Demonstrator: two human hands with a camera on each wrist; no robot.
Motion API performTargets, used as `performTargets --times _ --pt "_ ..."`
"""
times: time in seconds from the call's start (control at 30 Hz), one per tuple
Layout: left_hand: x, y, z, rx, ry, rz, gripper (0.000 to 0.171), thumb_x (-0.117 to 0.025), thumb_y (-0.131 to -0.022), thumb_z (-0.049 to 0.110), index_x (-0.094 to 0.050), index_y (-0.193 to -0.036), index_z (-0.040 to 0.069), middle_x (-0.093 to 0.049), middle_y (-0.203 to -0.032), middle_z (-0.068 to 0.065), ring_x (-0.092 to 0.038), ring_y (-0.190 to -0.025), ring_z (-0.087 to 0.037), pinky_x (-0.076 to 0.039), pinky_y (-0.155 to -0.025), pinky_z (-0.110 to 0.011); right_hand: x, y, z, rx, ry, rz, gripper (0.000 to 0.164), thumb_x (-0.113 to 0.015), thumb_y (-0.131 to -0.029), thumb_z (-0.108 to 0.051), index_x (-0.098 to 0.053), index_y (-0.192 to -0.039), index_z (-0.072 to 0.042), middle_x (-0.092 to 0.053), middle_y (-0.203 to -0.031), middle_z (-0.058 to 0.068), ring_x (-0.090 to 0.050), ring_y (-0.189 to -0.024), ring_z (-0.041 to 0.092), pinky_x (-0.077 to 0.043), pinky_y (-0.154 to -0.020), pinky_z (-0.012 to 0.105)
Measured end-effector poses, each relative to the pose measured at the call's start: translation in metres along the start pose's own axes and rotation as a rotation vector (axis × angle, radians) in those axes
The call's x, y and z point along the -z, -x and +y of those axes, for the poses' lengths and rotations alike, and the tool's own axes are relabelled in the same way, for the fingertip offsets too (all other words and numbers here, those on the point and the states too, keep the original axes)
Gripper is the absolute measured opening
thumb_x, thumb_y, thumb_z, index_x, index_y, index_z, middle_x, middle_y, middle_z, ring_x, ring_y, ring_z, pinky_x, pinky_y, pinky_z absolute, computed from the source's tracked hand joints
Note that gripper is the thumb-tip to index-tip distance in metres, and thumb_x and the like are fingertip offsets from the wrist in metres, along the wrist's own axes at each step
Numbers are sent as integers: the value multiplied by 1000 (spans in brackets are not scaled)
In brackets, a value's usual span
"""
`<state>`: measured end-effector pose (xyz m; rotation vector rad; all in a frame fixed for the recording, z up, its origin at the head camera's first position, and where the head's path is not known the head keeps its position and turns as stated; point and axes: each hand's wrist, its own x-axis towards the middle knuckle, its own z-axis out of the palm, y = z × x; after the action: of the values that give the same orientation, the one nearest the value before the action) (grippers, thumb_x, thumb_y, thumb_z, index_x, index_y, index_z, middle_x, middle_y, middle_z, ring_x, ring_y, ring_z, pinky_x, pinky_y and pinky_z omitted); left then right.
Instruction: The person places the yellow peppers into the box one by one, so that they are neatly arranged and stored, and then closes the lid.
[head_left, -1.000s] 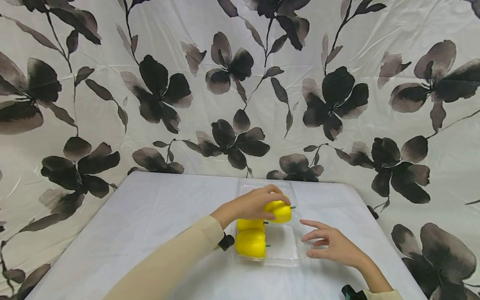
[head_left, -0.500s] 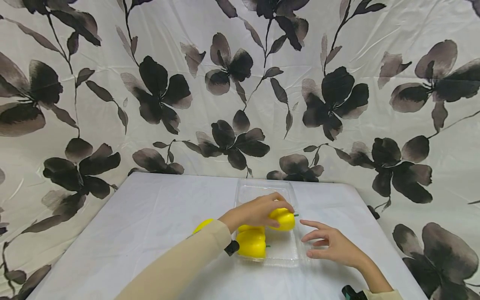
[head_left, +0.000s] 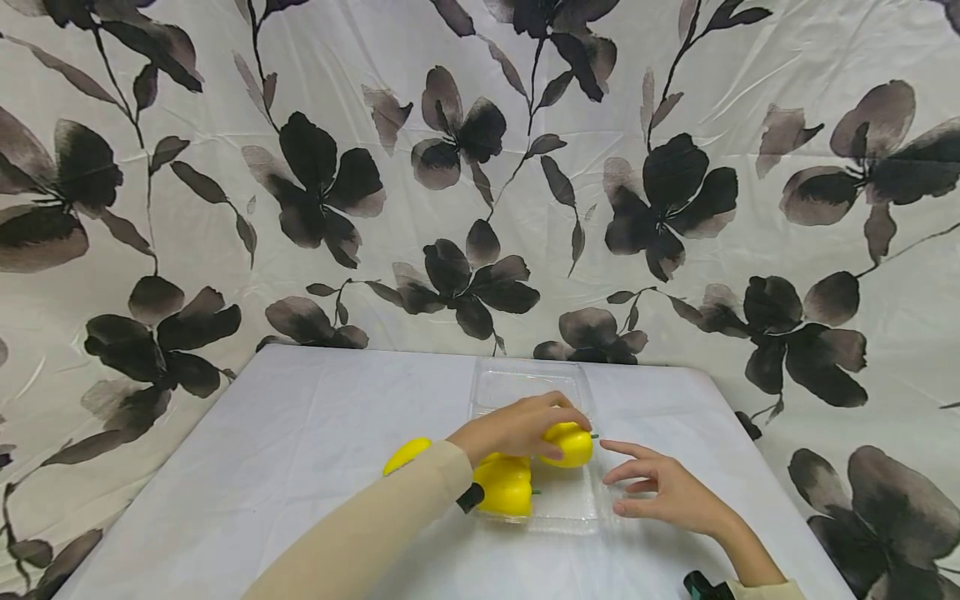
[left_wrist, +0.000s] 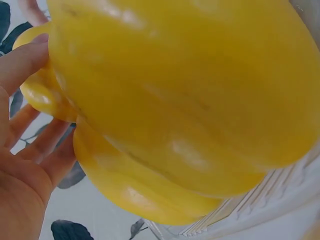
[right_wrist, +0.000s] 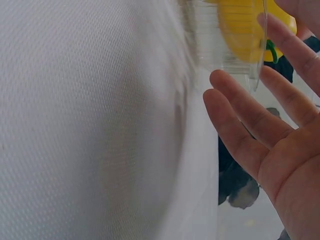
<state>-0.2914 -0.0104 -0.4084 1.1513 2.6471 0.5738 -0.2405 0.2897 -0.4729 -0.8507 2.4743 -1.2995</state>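
Observation:
My left hand [head_left: 521, 427] grips a yellow bell pepper [head_left: 567, 446] with a green stem, over the right half of a clear plastic container [head_left: 558, 523]. In the left wrist view, its fingers and thumb curl round that pepper behind larger, nearer ones [left_wrist: 185, 90]. Two more yellow bell peppers [head_left: 504, 487] sit in the container's left half, the rear one partly covered by my left wrist. My right hand [head_left: 675, 492] hovers just right of the container, fingers spread and holding nothing. In the right wrist view, its fingertips are close to the container wall [right_wrist: 210, 40].
Another yellow bell pepper [head_left: 407, 454] lies on the white table [head_left: 315, 417] left of the container, partly hidden by my left sleeve [head_left: 375, 525]. The container's lid [head_left: 525, 385] lies back toward the table's far edge. A floral curtain [head_left: 465, 208] hangs behind.
My left hand has brought the pepper nearer and slightly to the right, lower over the container. The pepper at the left has come into view past my sleeve. My right hand stays still.

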Motion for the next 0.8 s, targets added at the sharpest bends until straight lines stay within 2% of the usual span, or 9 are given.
performTargets --times 0.57,0.67,0.8 --pt "-3 -6 6 47 -23 -72 54 -80 -97 25 -62 -144 43 -54 -149 6 -55 -134 -18 -48 -115 -51 0 0 -1 -4 -5 -1 30 -86 -91 -20 -80 -120 -13 -45 -164 13 -54 -137 45 -62 -97 38" --pt "-4 -7 7 50 -39 -78 53 -79 -97 25 -62 -144 43 -54 -149 6 -55 -133 -18 -48 -114 -50 0 0 -2 -7 0 -1 30 -86 -91 -21 -80 -119 -14 -45 -164 13 -56 -136 40 -62 -97 38" --pt "-6 -8 8 45 -70 -83 53 -79 -97 25 -63 -144 42 -55 -149 7 -54 -133 -18 -49 -114 -50 1 0 -3 9 2 -6 29 -86 -92 -21 -80 -119 -15 -45 -164 16 -59 -136 26 -62 -96 38"
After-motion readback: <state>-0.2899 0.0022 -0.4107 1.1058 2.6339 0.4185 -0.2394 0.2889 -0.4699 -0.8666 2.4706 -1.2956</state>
